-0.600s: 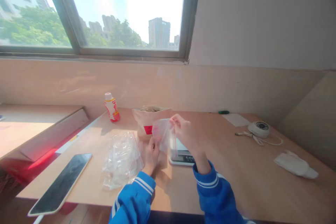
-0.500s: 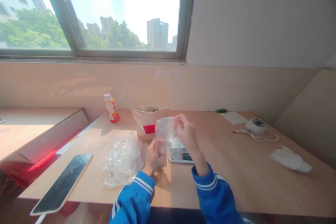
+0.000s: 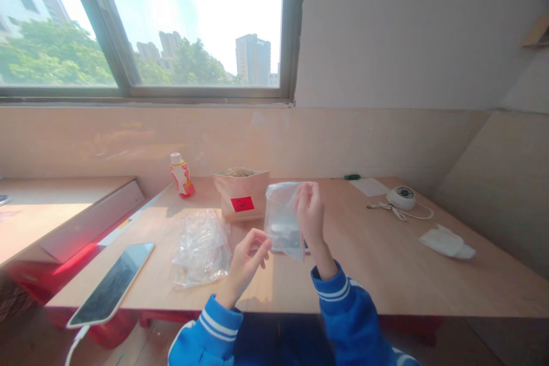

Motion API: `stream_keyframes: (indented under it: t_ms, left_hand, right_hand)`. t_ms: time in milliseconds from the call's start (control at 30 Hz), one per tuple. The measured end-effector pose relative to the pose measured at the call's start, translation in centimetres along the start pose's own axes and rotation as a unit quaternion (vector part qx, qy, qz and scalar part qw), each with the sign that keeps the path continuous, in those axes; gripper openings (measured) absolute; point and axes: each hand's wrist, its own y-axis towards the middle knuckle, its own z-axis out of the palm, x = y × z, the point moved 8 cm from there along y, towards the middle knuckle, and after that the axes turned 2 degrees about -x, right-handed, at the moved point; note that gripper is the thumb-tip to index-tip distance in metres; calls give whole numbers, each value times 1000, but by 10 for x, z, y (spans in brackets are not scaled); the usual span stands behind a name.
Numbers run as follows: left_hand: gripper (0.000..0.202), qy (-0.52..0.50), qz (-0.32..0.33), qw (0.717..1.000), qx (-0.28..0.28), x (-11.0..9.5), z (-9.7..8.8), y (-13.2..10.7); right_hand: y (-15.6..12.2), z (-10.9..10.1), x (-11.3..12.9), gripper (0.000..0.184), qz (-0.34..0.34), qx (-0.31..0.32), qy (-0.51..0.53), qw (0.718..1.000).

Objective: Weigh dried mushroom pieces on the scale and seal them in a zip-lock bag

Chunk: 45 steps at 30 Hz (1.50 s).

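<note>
One clear zip bag (image 3: 281,223) pinched at top by R hand (image 3: 311,220), L hand (image 3: 247,260) empty, spread open alongside

A heap of plastic zip bags (image 3: 201,249) lay on the wooden desk (image 3: 377,274), a held zip bag (image 3: 281,220) right of it, a tablet (image 3: 112,285) near left, a drink bottle (image 3: 182,175) far left, a paper pouch (image 3: 241,194) behind the heap, a sheet of paper (image 3: 369,186) far right, a round device (image 3: 402,197) just beside it, a folded cloth (image 3: 446,242) nearer right, a window (image 3: 193,23) beyond the desk

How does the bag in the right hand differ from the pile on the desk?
The clear plastic bag hangs from the right hand; the pile of clear plastic bags lies on the wooden desk. The held bag is single and flat; the pile is crumpled. Both are see-through.
</note>
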Motion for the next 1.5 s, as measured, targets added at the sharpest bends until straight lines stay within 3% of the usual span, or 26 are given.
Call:
stream_keyframes:
  t_ms: [100,300,467,633,733,833,900,1033,1100,1200,1233,1300,1367,1433,1500]
  left_hand:
    - [35,33,-9,999,38,-4,2,-3]
    - [34,67,-7,997,35,-1,-8,-7]
    - [58,113,-54,992,3,15,-6,-7]
    - [36,73,-47,995,48,16,-3,-9]
    - [31,78,-36,994,65,10,-17,-8]
    - [31,75,-45,994,69,-1,-46,-8]
    - [32,82,-31,996,27,-14,-75,-9]
    - [46,120,-43,978,-165,-25,-151,-22]
    - [57,140,-60,959,-239,-16,-184,-30]
    - [55,217,-86,935,-266,12,-216,-33]
    - [54,264,-101,923,-263,22,-223,-33]
    - [59,364,-106,873,-308,30,-236,-36]
    - [69,425,-67,833,-348,25,-235,-40]
    - [71,462,7,812,-355,8,-219,-40]
    - [63,493,74,806,-319,-7,-193,-36]
  right_hand:
    - [-1,-2,-1,32,-7,-1,-5,1000]
    - [-4,3,-1,32,6,3,29,1000]
    - [-13,21,-1,31,13,51,53,997]
    - [-20,25,-1,31,2,76,35,997]
    - [-21,27,-8,29,7,88,24,996]
    - [-21,35,-15,30,7,124,30,992]
    - [-22,44,-14,31,-13,162,23,986]
    - [-14,57,5,27,-106,164,-45,980]
    - [-7,66,21,29,-180,149,-74,969]
    - [6,91,31,48,-253,157,-121,947]
    - [11,100,29,54,-260,167,-141,941]
    - [17,118,21,63,-260,192,-183,928]
    - [17,128,13,69,-260,211,-212,918]
    - [12,129,6,70,-260,218,-222,914]
    - [6,122,-3,69,-246,213,-217,920]
